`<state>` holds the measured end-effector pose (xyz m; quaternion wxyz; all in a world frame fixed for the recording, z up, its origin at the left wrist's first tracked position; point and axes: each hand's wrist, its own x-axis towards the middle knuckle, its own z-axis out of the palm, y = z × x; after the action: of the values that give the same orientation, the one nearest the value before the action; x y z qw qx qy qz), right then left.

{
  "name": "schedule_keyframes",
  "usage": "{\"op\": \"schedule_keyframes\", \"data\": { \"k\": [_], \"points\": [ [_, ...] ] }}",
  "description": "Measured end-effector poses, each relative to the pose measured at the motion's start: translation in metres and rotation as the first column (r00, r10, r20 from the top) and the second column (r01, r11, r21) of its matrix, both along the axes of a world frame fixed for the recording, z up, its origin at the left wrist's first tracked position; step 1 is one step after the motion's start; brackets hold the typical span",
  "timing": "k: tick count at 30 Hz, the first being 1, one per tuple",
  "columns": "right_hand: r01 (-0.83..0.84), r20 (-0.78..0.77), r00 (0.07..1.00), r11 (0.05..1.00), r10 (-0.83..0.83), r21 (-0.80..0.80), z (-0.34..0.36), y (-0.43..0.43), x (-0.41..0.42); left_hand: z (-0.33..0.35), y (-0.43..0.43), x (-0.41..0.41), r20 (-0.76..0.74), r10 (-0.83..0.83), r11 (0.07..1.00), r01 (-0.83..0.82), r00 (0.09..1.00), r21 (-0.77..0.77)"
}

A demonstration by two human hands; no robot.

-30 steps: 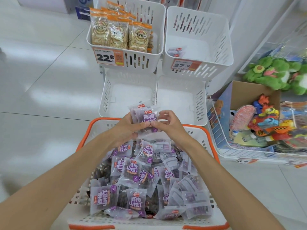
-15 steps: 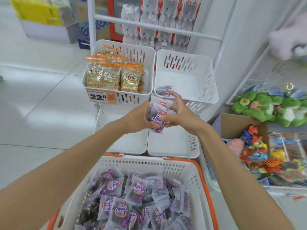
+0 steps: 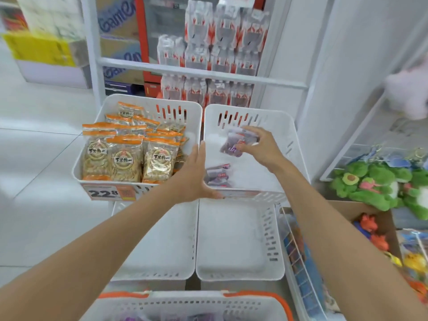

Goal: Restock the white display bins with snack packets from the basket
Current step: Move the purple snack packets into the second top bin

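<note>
The right hand [image 3: 259, 147] is inside the upper right white bin [image 3: 278, 126], at 12 o'clock from the basket [image 3: 185, 304], its fingers curled round a blurred bunch of purple snack packets [image 3: 234, 144]. Loose purple packets [image 3: 218, 173] lie at the bin's 7 o'clock corner. The left hand [image 3: 192, 174], fingers straight and together, holds nothing over that corner's rim.

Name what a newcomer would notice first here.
The right hand pinches purple snack packets over the upper right white bin, where a few more packets lie near the front. The left hand is spread flat at the gap between the two upper bins, beside the upper left bin packed with orange-topped packets. Green plush toys stand out at the far right.
</note>
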<state>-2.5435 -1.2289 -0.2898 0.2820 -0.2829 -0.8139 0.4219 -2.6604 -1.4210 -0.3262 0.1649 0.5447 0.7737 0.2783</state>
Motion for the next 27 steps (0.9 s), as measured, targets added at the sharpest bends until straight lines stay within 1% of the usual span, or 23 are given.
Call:
{"op": "schedule_keyframes", "data": {
  "k": [1,3,4,5,6,8,11,13,16,18,20,22,24,27],
  "points": [
    [-0.069,0.064,0.995,0.997,0.071,-0.027,-0.009,0.001,-0.006,-0.004,0.001,-0.003,-0.002,-0.006,1.000,0.006,1.000,0.011],
    [-0.194,0.178,0.960,0.971,0.218,-0.141,-0.025,0.002,-0.014,-0.011,0.002,-0.007,-0.004,-0.021,1.000,0.021,1.000,0.023],
    [-0.211,0.202,0.948,0.960,0.247,-0.183,-0.031,0.002,-0.017,-0.012,0.002,-0.008,0.002,-0.032,0.999,0.032,0.999,0.033],
    [-0.221,0.204,0.944,0.956,0.259,-0.192,-0.033,0.002,-0.019,-0.013,0.002,-0.008,0.021,-0.039,0.998,0.038,0.999,0.042],
    [-0.225,0.207,0.945,0.961,0.255,-0.160,-0.034,0.003,-0.020,-0.014,0.003,-0.008,0.038,-0.045,0.998,0.043,0.998,0.054],
    [-0.222,0.231,0.947,0.974,0.225,-0.043,-0.037,0.003,-0.023,-0.015,0.003,-0.009,0.055,-0.043,0.997,0.039,0.998,0.064],
    [-0.167,0.244,0.959,0.983,0.143,0.079,-0.038,-0.001,-0.024,-0.015,0.003,-0.010,0.064,-0.046,0.997,0.041,0.997,0.070],
    [-0.178,0.297,0.945,0.978,0.139,0.110,-0.039,-0.004,-0.026,-0.015,0.002,-0.009,0.058,-0.046,0.997,0.042,0.997,0.068],
    [-0.238,0.415,0.895,0.962,0.164,0.135,-0.042,-0.012,-0.038,-0.014,0.002,-0.007,0.043,-0.033,0.998,0.030,0.999,0.059],
    [-0.212,0.404,0.905,0.965,0.134,0.156,-0.041,-0.016,-0.045,-0.013,0.002,-0.007,0.033,-0.025,0.998,0.023,0.999,0.057],
    [-0.199,0.379,0.912,0.977,0.154,0.081,-0.040,-0.015,-0.047,-0.013,0.002,-0.007,0.030,-0.019,0.998,0.017,0.999,0.055],
    [-0.206,0.388,0.901,0.979,0.193,-0.010,-0.040,-0.014,-0.044,-0.013,0.002,-0.006,0.021,-0.012,0.998,0.011,1.000,0.054],
    [-0.197,0.387,0.902,0.980,0.190,-0.022,-0.045,-0.014,-0.041,-0.012,0.001,-0.005,0.012,-0.004,0.999,0.003,1.000,0.054],
    [-0.157,0.281,0.942,0.980,0.186,-0.121,-0.046,-0.016,-0.037,-0.011,0.000,-0.005,0.006,0.012,0.998,-0.013,1.000,0.064]
  ]
}}
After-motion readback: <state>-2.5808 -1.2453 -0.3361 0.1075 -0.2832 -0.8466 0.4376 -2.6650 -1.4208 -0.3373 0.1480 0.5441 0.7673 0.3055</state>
